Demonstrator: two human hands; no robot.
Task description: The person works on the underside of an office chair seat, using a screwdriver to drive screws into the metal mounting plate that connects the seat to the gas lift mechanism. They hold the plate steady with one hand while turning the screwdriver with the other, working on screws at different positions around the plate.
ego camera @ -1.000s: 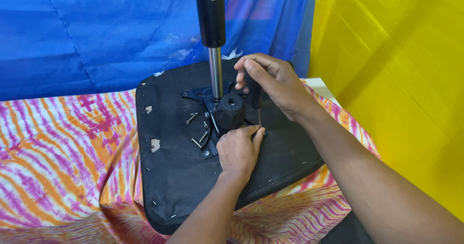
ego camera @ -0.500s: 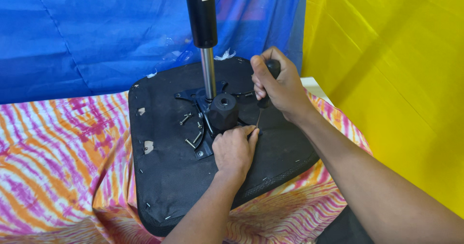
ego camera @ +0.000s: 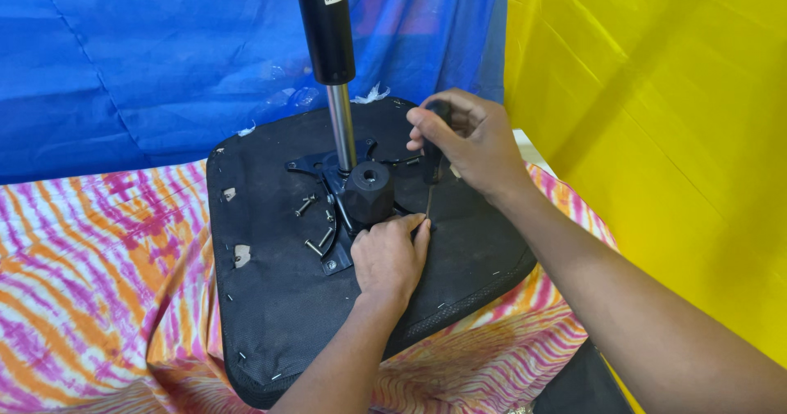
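The right hand (ego camera: pixel 459 139) is closed around a screwdriver (ego camera: pixel 432 172), hiding most of its handle; the tip seems to meet the left hand (ego camera: pixel 392 254), whose fingers pinch there, covering whatever they hold. Both work on the upturned chair seat (ego camera: pixel 279 299). A white label sits on the black cylinder (ego camera: pixel 325 20), cut off above.

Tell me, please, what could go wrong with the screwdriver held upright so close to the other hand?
1. The screwdriver tip sits right by the left hand's fingers; a slip might jab them.
2. Loose screws lie on the tilted seat; a jolt could roll them onto the cloth.
3. The right hand bears down beside the post; the seat may rock.
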